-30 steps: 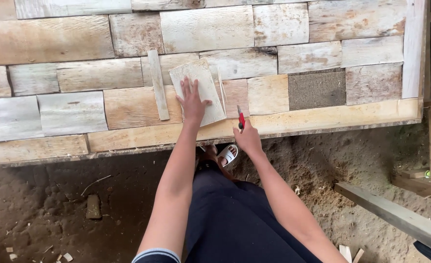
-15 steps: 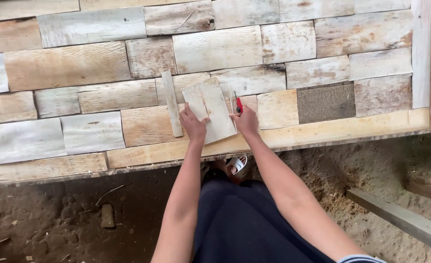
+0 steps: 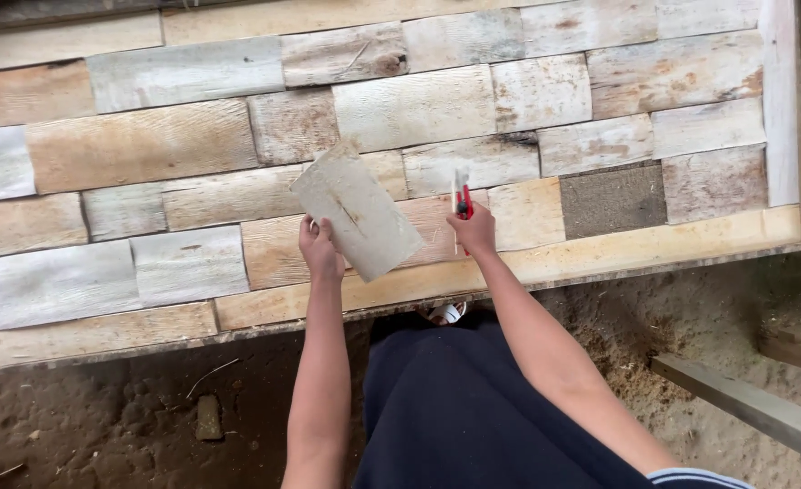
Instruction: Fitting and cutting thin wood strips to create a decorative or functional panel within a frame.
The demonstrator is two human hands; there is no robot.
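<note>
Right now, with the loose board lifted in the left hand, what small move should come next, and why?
Probably carry the loose board in the left hand toward the bare gap in the panel: every other patch looks covered. The right hand holds a red tool.

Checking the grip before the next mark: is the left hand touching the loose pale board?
Touching. The head view shows the left hand with its fingers curled around the lower left edge of the loose pale board, holding it tilted over the panel of wood pieces.

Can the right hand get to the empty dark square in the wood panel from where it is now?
Probably yes. The right hand rests on the wood panel, the empty dark square lies close on its outer side, and nothing stands between them.
</note>
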